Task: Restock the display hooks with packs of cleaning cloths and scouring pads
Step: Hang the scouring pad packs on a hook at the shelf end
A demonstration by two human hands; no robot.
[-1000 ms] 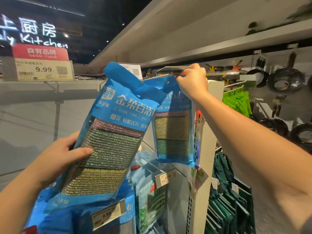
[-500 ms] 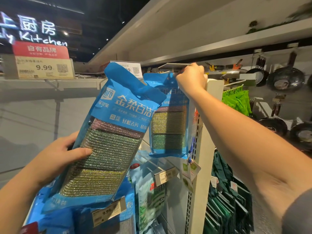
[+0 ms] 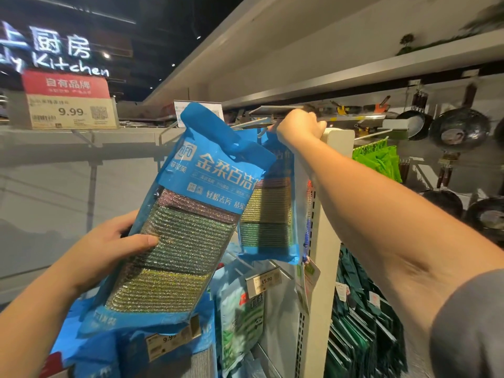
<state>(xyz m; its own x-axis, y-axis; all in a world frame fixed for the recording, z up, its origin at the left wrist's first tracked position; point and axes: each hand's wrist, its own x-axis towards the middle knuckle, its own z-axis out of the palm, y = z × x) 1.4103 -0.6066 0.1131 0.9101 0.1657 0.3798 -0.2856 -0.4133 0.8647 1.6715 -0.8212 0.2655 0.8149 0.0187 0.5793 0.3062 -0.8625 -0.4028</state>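
My left hand [image 3: 109, 249] grips a blue pack of metallic scouring pads [image 3: 185, 227] by its left edge, thumb across the front, tilted and held up before the rack. A second blue pack of scouring pads [image 3: 270, 222] hangs behind it. My right hand [image 3: 300, 128] is raised to the top of that pack and pinches its header at a white display hook [image 3: 251, 122]. The header itself is mostly hidden by my fist and by the front pack.
More hooks below carry blue packs, a green-and-white pack [image 3: 240, 320] and price tags [image 3: 263, 281]. A white upright post [image 3: 324, 241] stands right of the hooks, with dark green cloths [image 3: 362, 323] and hanging pans [image 3: 461, 129] beyond. A shelf [image 3: 300, 85] runs overhead.
My right hand has lifted the second pack higher and further back toward the hook. The left hand and its pack have stayed almost still.
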